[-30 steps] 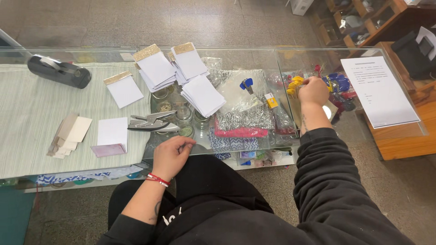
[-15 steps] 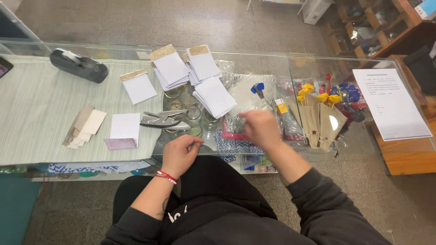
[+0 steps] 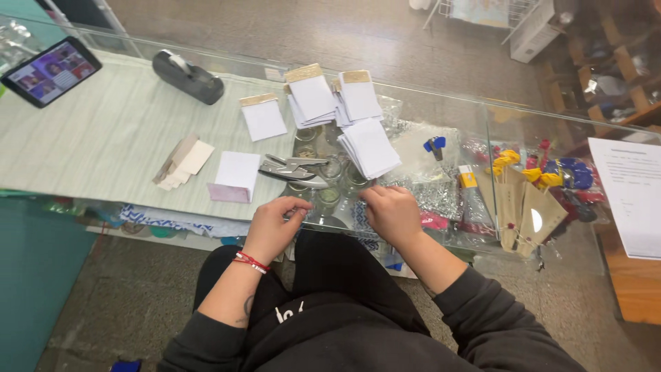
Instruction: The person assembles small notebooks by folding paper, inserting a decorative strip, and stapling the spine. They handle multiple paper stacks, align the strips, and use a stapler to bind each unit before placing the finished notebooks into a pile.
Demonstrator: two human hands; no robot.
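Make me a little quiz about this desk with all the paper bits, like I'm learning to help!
1. True or false: the metal hole punch lies between the small white card and the fanned white stack.
2. Which sits nearest the tablet? A) black tape dispenser B) brown paper cones C) printed sheet
3. Which hand wears a red wristband?

Key: 1 true. 2 A. 3 the left hand; the right hand is bare.

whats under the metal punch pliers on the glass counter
The punch pliers lie on the glass countertop; small round jars show through it below. What the pliers cover is hidden.
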